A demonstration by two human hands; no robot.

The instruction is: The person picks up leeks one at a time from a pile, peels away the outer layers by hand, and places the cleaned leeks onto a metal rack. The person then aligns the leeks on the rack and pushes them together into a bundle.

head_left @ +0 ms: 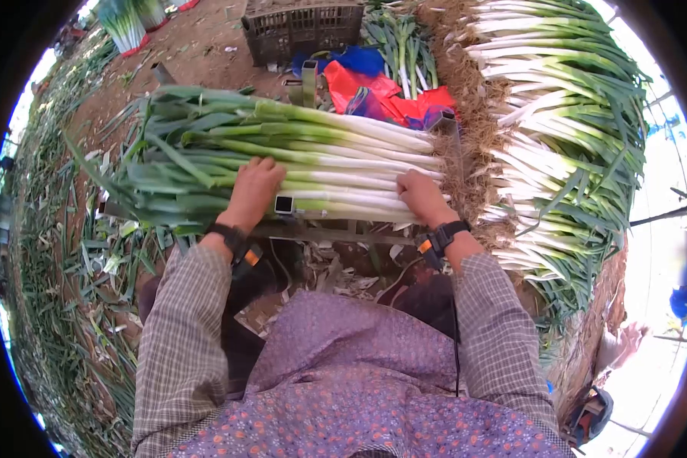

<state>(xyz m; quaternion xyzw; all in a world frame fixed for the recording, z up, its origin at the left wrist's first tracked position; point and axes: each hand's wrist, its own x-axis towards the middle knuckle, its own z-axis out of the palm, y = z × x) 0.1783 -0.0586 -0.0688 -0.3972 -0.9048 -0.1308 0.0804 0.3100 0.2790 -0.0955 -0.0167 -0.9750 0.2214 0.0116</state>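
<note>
A thick row of long green onions (pixel 343 145) lies across a metal frame (pixel 336 231) in front of me. Their white stems and roots point right and the green leaves left. My left hand (pixel 258 189) rests on the near side of the bundle, fingers curled over the stems where green turns to white. Close to the root end, my right hand (pixel 423 197) is closed around the nearest white stems; its fingertips are partly hidden. Both wrists carry dark bands with orange parts.
A large pile of green onions (pixel 565 137) lies at the right, roots toward me. Behind the frame are red and blue plastic sheeting (pixel 385 91) and a dark crate (pixel 304 34). Upright metal posts (pixel 309 82) stand at the frame's far side. Leaf scraps (pixel 61 229) litter the ground at left.
</note>
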